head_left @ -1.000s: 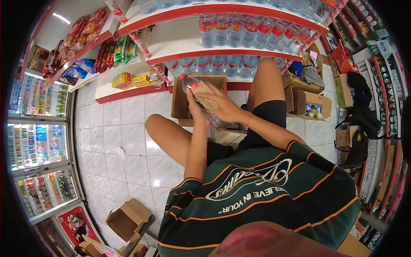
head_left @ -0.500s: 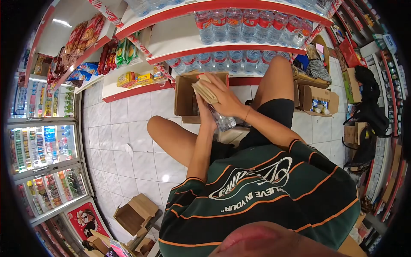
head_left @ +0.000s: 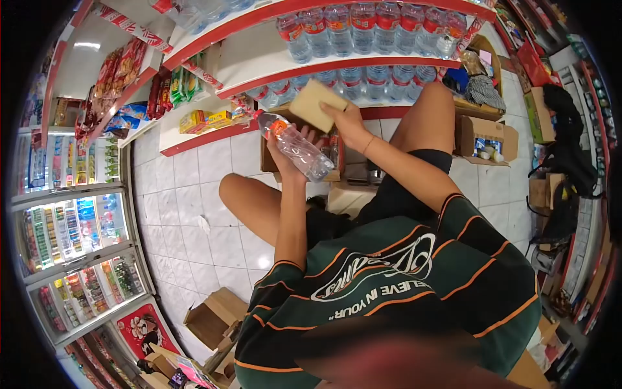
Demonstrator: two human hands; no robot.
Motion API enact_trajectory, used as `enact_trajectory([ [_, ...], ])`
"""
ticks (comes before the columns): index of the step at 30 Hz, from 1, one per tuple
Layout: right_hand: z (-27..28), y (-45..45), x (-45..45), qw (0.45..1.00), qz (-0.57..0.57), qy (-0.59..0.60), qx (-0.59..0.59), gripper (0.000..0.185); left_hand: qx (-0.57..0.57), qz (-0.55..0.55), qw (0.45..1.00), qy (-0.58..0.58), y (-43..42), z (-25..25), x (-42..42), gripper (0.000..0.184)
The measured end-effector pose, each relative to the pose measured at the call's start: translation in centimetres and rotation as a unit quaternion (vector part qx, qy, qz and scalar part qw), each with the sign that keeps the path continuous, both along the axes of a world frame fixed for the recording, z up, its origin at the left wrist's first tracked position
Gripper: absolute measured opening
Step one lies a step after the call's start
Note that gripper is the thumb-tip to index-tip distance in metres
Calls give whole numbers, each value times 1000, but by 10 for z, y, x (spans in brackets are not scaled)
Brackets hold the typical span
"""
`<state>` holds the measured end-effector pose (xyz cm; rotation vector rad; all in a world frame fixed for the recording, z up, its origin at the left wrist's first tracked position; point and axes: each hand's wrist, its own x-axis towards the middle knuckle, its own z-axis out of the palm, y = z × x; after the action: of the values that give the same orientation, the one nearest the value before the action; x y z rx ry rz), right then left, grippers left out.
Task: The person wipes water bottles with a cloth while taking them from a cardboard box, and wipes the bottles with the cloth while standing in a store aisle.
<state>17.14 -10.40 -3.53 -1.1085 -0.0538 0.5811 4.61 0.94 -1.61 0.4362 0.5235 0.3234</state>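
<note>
My left hand (head_left: 285,161) holds a clear plastic water bottle (head_left: 303,152) with a red cap and a red-and-orange label. The bottle is tilted, its cap toward the upper left and its base toward my lap. A folded cream cloth (head_left: 316,107) is gripped in my right hand (head_left: 350,126), thumb on its upper face. The cloth is above and right of the bottle, apart from it. Beneath my hands stands an open cardboard box (head_left: 267,155), mostly hidden, with what look like bottles inside.
Rows of water bottles (head_left: 350,32) stand on the red-edged shelf (head_left: 259,68) ahead. Snack packs (head_left: 123,71) and a lit drinks fridge (head_left: 71,220) are on the left. An open carton (head_left: 489,139) sits on the right; another cardboard box (head_left: 217,318) lies on the tiled floor (head_left: 178,214).
My right hand has lifted the cloth off the bottle, up and away. My left hand has moved left with the bottle, which now shows almost whole.
</note>
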Motion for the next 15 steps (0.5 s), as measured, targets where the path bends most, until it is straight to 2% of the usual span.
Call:
enact_trajectory([
  [1,-1,2,-2,999,17,8,-28,40,-20,-19,1000,-15,-3,5,4,76],
  [2,-3,0,-8,998,35,17,-55,40,6,24,1000,18,-8,9,5,68],
  [3,-12,3,-7,997,43,17,-54,40,7,31,999,19,-3,4,9,68],
  [5,-42,5,-17,997,60,-7,-45,54,97,11,995,10,10,-13,10,60],
  [6,-49,5,-14,993,67,-56,-79,59,71,14,997,17,3,1,13,59],
  [7,-44,4,-18,993,72,-52,-80,59,69,18,997,23,1,6,15,59],
  [9,-29,1,-18,948,-54,-261,-172,64,125,11,992,20,-2,18,21,60],
  [11,-6,-10,-27,941,-41,-291,-168,68,126,30,992,-6,-7,22,29,57],
  [13,26,-21,-40,904,44,-389,-171,72,179,50,982,28,0,4,35,56],
  [14,32,-22,-41,868,46,-440,-228,80,209,42,976,48,-3,0,35,58],
  [15,29,-20,-41,869,43,-436,-230,80,209,37,976,50,-7,2,36,58],
])
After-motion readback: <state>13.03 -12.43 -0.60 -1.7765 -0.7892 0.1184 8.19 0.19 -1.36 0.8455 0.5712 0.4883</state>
